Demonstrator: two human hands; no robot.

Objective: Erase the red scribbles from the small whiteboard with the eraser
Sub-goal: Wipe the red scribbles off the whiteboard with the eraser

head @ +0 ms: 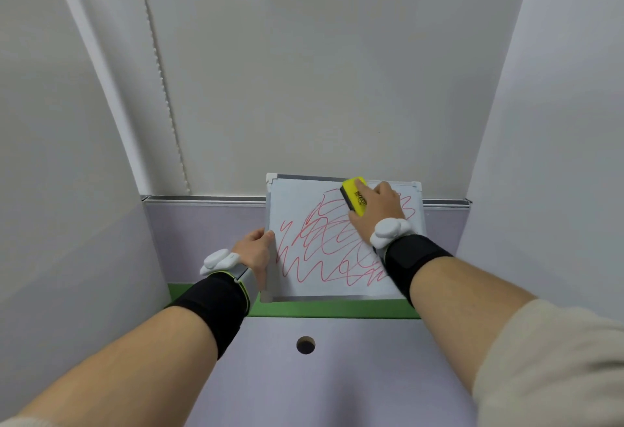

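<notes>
We are looking at a job that is barely starting. The whiteboard (341, 241) is standing propped against the partition at the back of the desk (337, 376), its bottom edge resting by a green strip (337, 309), and red scribbles (334, 251) are covering nearly all of its face, from about 8 o'clock round to 2 o'clock. We are seeing no wiped band anywhere; only the top-left corner, toward 10 o'clock, is bare, and we judge it was probably never drawn on. So nearly everything is left to clear.

Our right hand (378, 210) is wrapping the yellow eraser (355, 195), fingers curled over its far side and thumb underneath, clamping it firmly. The eraser is sitting near 1 o'clock on the board, its dark felt side facing the surface; we are judging it pressed there, though contact is hard to confirm.

Our left hand (255, 251) is gripping the board's left edge at 9 o'clock, fingers closed around the frame, steadying it.
</notes>
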